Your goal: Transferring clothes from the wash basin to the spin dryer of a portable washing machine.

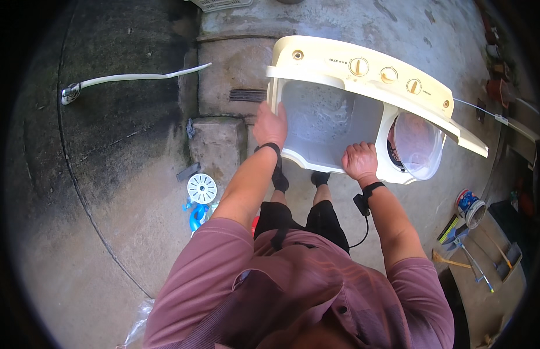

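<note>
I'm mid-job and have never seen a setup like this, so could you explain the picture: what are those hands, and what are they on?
There's no machine arm here, just one person's bare hands. The view comes from a wide fisheye camera worn on their head, looking down, so straight edges bend. In front is a cream and white washing machine. The left hand grips the left edge of its open tub; the right hand is closed over the front edge. A clear round cover shows right of the tub. A white hose lies on the concrete ground at the left.
</note>
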`<state>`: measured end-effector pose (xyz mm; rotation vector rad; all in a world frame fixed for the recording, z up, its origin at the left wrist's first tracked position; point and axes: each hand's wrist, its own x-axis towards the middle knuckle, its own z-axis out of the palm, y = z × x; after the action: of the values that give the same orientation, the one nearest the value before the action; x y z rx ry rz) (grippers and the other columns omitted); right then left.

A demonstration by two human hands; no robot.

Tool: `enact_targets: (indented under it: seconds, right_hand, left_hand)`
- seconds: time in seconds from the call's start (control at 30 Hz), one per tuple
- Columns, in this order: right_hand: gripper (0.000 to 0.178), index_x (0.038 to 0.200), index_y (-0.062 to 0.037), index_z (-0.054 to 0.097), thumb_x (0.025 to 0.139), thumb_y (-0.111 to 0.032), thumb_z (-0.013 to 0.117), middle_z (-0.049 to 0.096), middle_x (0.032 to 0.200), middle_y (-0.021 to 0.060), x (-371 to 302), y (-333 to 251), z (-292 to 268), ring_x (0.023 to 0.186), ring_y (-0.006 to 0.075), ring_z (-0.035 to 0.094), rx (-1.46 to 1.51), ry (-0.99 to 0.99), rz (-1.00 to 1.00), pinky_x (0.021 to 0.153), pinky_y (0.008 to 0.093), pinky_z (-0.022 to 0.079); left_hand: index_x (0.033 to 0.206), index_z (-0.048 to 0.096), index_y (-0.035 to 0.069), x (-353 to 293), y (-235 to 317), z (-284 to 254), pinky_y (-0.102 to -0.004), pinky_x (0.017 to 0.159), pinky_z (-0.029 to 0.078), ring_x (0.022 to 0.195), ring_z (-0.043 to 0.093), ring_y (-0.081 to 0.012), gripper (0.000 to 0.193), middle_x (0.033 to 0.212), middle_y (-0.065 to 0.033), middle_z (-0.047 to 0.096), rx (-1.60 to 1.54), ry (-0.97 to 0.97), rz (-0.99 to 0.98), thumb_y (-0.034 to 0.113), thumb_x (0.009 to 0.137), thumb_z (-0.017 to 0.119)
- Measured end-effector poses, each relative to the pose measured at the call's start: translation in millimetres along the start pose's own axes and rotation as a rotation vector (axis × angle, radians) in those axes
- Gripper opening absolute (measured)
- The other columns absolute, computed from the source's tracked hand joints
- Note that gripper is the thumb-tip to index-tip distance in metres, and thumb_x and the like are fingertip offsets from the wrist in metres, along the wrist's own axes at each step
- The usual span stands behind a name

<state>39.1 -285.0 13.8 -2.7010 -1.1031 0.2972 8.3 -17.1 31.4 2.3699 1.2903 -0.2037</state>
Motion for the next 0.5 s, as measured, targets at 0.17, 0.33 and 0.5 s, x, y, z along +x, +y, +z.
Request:
enact_targets:
  seconds: [0.17, 0.33, 0.5]
  right_hand:
    - [0.016, 0.066, -0.0113, 0.059, 0.075, -0.025, 0.058, 0.059, 0.067, 0.0046, -1.0, 0.7, 1.8, 0.072, 0.0239, 0.055, -0.019, -0.002, -0.011, 0.073, 0.0370, 0.041]
    - [0.017, 0.069, -0.0108, 0.060, 0.074, -0.027, 0.060, 0.060, 0.070, 0.0050, -0.4, 0.0, -3.9, 0.074, 0.0244, 0.056, -0.041, -0.047, -0.015, 0.074, 0.0376, 0.041]
    - [0.025, 0.090, -0.0087, 0.063, 0.074, -0.029, 0.061, 0.064, 0.084, 0.0078, 7.0, 1.5, -4.6, 0.085, 0.0263, 0.059, 0.023, -0.057, 0.023, 0.080, 0.0380, 0.041]
  left_hand:
    - [0.115, 0.051, 0.006, -2.2, 0.4, 0.6, -0.0502, 0.079, 0.049, 0.092, 0.063, -0.0411, 0.047, 0.106, -0.0205, 0.063, -0.015, 0.015, 0.002, 0.046, 0.091, 0.051]
    - [0.111, 0.051, 0.005, -1.7, -0.8, -5.0, -0.0503, 0.079, 0.049, 0.093, 0.062, -0.0410, 0.044, 0.106, -0.0205, 0.063, -0.069, -0.011, 0.019, 0.045, 0.092, 0.051]
    - [0.119, 0.050, 0.001, 8.3, -11.8, -7.9, -0.0479, 0.087, 0.047, 0.101, 0.059, -0.0423, 0.052, 0.109, -0.0233, 0.062, -0.113, -0.080, 0.110, 0.046, 0.093, 0.049]
